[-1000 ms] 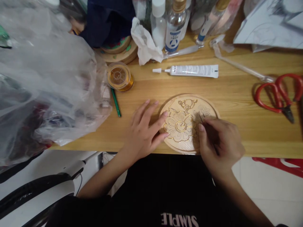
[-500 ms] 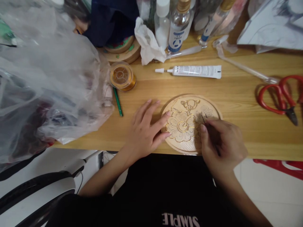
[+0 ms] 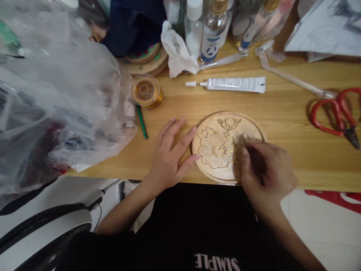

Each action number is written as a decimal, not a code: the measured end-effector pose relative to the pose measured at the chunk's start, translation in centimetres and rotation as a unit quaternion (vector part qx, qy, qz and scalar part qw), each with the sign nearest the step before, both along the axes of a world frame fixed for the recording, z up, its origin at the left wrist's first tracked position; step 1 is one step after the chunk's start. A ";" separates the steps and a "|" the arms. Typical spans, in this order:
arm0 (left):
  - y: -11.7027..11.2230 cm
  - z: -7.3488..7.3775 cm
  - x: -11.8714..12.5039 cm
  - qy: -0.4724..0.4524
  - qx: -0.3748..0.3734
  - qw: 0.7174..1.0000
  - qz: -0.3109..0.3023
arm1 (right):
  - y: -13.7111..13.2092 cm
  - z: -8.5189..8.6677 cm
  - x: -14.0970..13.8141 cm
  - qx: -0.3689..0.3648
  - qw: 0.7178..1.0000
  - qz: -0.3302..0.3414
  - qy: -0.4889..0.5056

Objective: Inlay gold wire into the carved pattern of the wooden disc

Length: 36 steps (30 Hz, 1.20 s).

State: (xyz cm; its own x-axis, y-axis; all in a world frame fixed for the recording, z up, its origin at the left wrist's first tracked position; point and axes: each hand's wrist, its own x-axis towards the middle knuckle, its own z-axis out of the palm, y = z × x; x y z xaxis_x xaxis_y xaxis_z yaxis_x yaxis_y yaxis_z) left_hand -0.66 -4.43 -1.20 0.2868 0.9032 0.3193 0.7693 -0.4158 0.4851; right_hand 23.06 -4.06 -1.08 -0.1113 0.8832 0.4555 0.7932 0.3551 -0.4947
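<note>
A round carved wooden disc [image 3: 222,148] with a flower pattern outlined in gold wire lies near the table's front edge. My left hand [image 3: 170,154] rests flat on the table with fingers spread, its fingertips touching the disc's left rim. My right hand [image 3: 265,175] is closed in a pinch on a thin dark tool [image 3: 244,140], whose tip touches the disc's right part.
A spool of gold wire [image 3: 147,91] and a green pencil [image 3: 140,122] lie left of the disc. A white glue tube [image 3: 231,84] lies behind it, red scissors [image 3: 337,114] at right. Bottles [image 3: 213,28] and a crumpled tissue [image 3: 177,51] stand at the back; a large plastic bag [image 3: 53,101] fills the left.
My left fingers have slid off the flower carving to the disc's left rim. My right hand stays on the disc's right part with the tool.
</note>
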 end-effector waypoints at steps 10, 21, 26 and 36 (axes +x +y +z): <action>0.0 -0.3 0.7 0.059 0.007 0.998 -0.018 | 0.0 -0.1 0.0 0.001 1.000 0.008 0.003; 0.1 1.0 1.6 0.217 0.045 0.975 -0.018 | 0.0 0.3 0.1 -0.011 1.000 0.015 -0.009; 0.0 0.6 1.3 0.213 0.064 0.975 -0.025 | 0.0 -0.1 -0.1 0.000 1.000 0.004 -0.006; 0.6 1.0 0.4 0.209 0.045 0.974 -0.077 | -0.1 -0.5 0.0 0.007 1.000 -0.005 0.002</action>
State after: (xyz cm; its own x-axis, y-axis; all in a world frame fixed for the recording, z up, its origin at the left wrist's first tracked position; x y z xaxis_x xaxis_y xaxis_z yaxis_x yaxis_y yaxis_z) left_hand -0.28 -3.86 -0.15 0.5385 0.8129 0.2217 0.8170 -0.5681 0.0988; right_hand 23.02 -4.16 -1.55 -0.1016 0.8780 0.4677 0.7949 0.3543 -0.4925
